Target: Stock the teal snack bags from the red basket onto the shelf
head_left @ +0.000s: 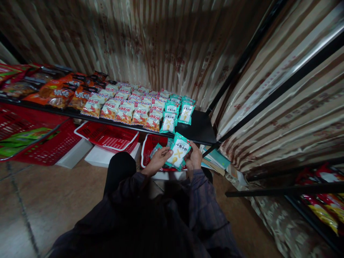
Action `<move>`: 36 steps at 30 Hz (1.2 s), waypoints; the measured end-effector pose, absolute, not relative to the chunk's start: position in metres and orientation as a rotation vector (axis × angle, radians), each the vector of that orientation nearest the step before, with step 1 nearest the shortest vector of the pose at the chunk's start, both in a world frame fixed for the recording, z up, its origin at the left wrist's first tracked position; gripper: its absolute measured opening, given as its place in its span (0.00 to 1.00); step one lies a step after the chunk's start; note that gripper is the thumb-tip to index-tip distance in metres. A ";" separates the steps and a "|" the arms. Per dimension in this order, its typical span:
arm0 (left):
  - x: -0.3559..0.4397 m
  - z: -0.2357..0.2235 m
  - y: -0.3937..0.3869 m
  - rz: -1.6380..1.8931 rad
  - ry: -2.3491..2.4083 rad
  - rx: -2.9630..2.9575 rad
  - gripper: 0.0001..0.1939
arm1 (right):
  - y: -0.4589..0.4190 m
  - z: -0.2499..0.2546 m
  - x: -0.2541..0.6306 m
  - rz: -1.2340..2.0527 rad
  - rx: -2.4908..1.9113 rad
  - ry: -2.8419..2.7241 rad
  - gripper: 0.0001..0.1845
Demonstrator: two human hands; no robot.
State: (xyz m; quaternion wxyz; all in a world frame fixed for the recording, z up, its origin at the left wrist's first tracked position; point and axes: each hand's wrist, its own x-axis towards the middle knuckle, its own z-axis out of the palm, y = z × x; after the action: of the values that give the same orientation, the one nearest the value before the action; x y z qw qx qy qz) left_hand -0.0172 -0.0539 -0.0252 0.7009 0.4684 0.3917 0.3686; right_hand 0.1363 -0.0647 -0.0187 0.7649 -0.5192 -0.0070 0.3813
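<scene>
A teal-and-white snack bag (178, 152) is held upright between my two hands above a red basket. My left hand (158, 160) pinches its left edge, thumb on the front. At its right edge, my right hand (194, 157) closes round the side, its fingers partly hidden behind. More teal bags (156, 149) show in the red basket (146, 152) just beneath. On the black shelf (199, 128) in front, matching teal bags (168, 122) stand in short rows at the right end, beside red-and-white snack bags (125, 111).
Orange snack bags (60, 95) fill the shelf's left part. Below stand another red basket (110, 136) and a larger one (51, 147) with green packets (25, 139). Black metal bars (249, 116) slant along the right, before a striped curtain (166, 46). Folded cardboard (215, 159) lies under the shelf.
</scene>
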 end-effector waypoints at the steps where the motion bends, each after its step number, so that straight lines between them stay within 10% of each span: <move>1: -0.017 -0.026 -0.054 0.815 0.870 1.038 0.38 | -0.064 -0.020 0.138 0.825 -1.123 -0.027 0.07; 36: 0.021 -0.035 -0.035 0.972 1.084 0.838 0.16 | -0.103 -0.058 0.128 1.094 -1.156 -0.331 0.24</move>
State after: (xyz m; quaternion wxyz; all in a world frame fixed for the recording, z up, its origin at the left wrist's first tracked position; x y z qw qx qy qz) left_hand 0.0214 -0.0347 -0.0349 0.6675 0.3716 0.4805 0.4307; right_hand 0.1277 -0.1027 -0.0578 0.6876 -0.5164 -0.1479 0.4886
